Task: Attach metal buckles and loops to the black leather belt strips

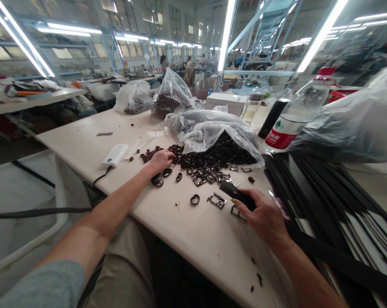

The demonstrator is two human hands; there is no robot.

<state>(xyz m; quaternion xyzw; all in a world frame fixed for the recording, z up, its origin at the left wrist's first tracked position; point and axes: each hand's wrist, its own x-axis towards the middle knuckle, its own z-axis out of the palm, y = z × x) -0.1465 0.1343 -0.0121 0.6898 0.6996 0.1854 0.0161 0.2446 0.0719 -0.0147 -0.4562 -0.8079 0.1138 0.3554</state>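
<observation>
Tabletop (187, 231): right hand (266, 218) grips black strap (236, 192); left hand (161, 160), grasp unclear, touches loops (180, 150).

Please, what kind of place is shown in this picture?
Probably a factory workshop, perhaps for belts: a bag spills small black loops on the table, metal buckles lie beside them, black straps are piled at the right, and more work tables stand under strip lights behind.

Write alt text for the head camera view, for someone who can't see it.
A person at a pale work table holds the end of a black strap in the right hand while the left hand touches a heap of small dark loops spilling from a clear plastic bag. Metal buckles lie between the hands.
</observation>
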